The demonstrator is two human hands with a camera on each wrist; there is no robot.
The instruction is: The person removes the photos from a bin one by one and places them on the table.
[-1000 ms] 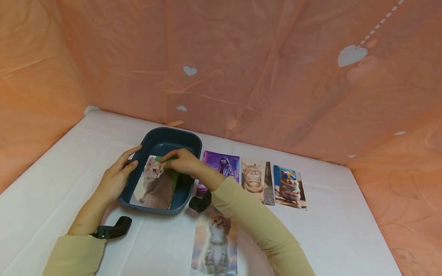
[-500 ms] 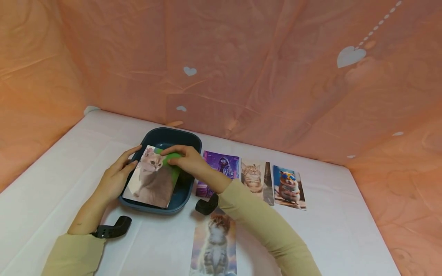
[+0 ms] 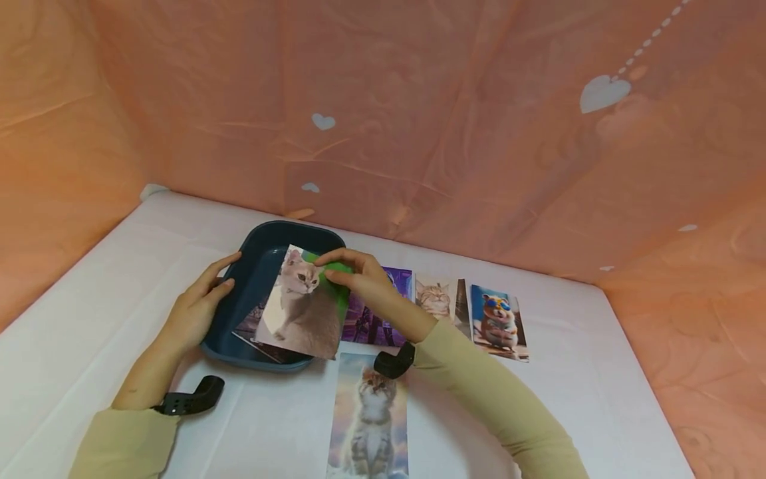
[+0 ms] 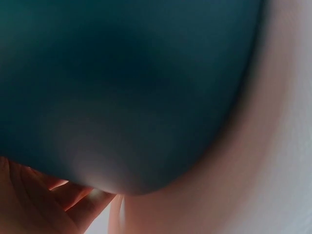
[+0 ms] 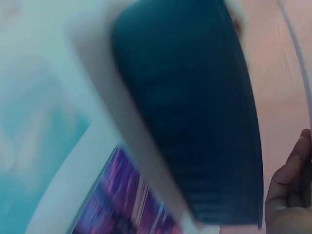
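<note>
My right hand (image 3: 371, 283) pinches a picture card of a grey cat (image 3: 299, 313) by its green upper right corner. The card is tilted and overlaps the right side of a dark blue tub (image 3: 257, 362) in the head view. Another, darker card (image 3: 248, 326) shows inside the tub, partly hidden behind the cat card. My left hand (image 3: 194, 306) grips the tub's left rim, thumb on the near side and fingers reaching along the outside. The left wrist view shows the tub's wall (image 4: 146, 97) with the fingers against its lower edge.
Right of the tub lie a purple picture card (image 3: 377, 326), a squinting-cat card (image 3: 433, 299) and a hamster card (image 3: 499, 319) in a row. A larger kitten picture (image 3: 374, 419) lies nearer on the white table (image 3: 574, 399). An orange sheet with hearts (image 3: 419, 133) hangs behind.
My right hand has drawn the grey cat card up and rightward from inside the tub, uncovering the darker card. My left hand stays on the rim.
</note>
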